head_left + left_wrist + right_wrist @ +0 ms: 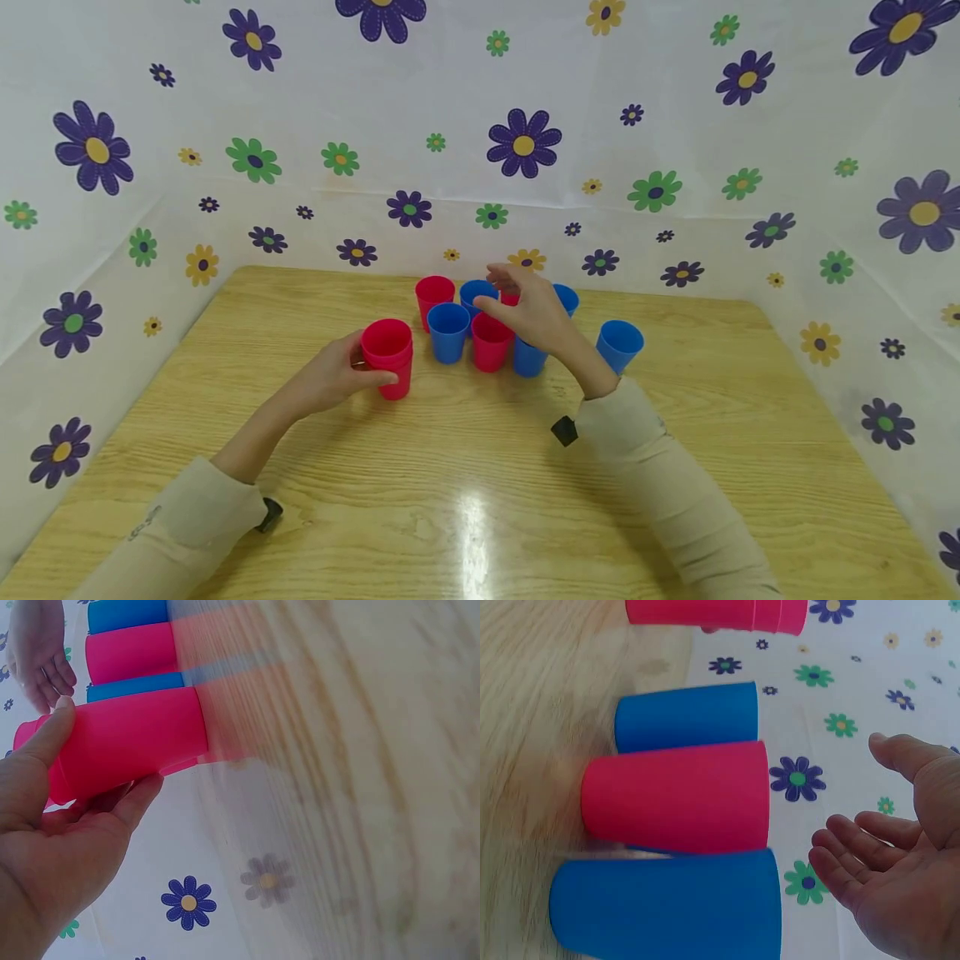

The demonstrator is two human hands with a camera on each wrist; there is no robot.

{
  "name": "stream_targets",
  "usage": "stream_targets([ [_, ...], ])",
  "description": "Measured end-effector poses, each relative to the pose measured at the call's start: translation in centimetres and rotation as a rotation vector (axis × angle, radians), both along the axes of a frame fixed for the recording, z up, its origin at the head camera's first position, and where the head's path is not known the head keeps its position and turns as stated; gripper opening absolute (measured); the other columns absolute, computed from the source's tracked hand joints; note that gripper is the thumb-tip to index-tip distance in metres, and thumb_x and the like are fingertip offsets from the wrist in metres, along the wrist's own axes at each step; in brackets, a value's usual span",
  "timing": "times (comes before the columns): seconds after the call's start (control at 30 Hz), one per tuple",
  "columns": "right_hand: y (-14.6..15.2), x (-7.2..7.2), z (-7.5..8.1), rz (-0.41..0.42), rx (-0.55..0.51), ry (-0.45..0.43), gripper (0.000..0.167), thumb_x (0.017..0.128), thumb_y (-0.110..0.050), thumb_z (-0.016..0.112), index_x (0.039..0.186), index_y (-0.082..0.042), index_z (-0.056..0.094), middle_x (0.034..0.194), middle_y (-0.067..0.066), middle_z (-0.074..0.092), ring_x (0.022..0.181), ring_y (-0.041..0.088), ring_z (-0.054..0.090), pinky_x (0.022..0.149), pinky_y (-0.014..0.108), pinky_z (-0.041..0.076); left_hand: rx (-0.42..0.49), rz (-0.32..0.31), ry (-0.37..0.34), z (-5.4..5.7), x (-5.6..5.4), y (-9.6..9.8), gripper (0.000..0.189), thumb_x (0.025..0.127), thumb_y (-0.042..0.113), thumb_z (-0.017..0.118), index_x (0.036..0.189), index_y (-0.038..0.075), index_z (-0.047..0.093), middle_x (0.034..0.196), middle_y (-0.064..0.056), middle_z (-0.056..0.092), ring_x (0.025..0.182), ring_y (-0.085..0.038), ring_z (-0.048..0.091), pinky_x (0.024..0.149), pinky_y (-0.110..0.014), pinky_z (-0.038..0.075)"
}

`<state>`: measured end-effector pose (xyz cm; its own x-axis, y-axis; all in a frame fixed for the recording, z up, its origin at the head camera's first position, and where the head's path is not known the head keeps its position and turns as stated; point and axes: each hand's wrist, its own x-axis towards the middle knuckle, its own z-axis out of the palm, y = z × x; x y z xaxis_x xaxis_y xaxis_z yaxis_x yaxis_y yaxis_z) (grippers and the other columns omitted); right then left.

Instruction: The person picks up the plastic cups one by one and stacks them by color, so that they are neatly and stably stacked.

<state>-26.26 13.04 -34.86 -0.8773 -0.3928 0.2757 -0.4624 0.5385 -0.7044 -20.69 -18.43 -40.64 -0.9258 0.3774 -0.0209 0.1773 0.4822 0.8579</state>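
In the head view my left hand (330, 382) grips a stack of nested red cups (392, 360) around its side, left of the other cups. The left wrist view shows the thumb on top of the stack (139, 739) and fingers beneath it. My right hand (534, 310) is over the cup group, fingers apart and holding nothing. Below and beside it are a front blue cup (448, 337), a front red cup (491, 348) and another blue cup (529, 362), partly covered by the hand. From the right wrist, this hand (907, 877) appears beyond the cups' rims.
Behind stand a red cup (432, 300), a blue cup (478, 292) and a second red cup (510, 298), mostly hidden. One blue cup (567, 297) is at the back right, another blue cup (620, 343) farther right. Flower-printed cloth (450, 175) encloses the wooden table (390, 500).
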Motion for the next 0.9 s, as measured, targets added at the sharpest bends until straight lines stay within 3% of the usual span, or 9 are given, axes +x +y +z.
stream_targets([
  [0.43, 3.1, -1.8, -0.5, -0.053, 0.053, -0.007, 0.060, 0.096, -0.022, 0.075, 0.146, 0.003, 0.052, 0.142, 0.022, 0.058, 0.128, 0.041, 0.057, 0.103, 0.053, 0.051, -0.010, 0.001, -0.006, 0.0, 0.1, 0.0, 0.062, 0.094, 0.019, 0.078, 0.145, -0.001, 0.048, 0.135, -0.018, 0.061, 0.118, -0.034, 0.061, 0.099, -0.044, 0.055],
  [0.9, 5.0, -3.4, -1.6, -0.100, 0.198, -0.053, 0.063, 0.098, -0.029, 0.073, 0.146, 0.004, 0.051, 0.147, 0.024, 0.053, 0.136, 0.040, 0.049, 0.108, 0.053, 0.047, 0.010, -0.003, -0.017, 0.0, 0.1, 0.1, 0.062, 0.094, 0.017, 0.078, 0.145, -0.002, 0.048, 0.135, -0.018, 0.061, 0.119, -0.034, 0.061, 0.098, -0.039, 0.056],
])
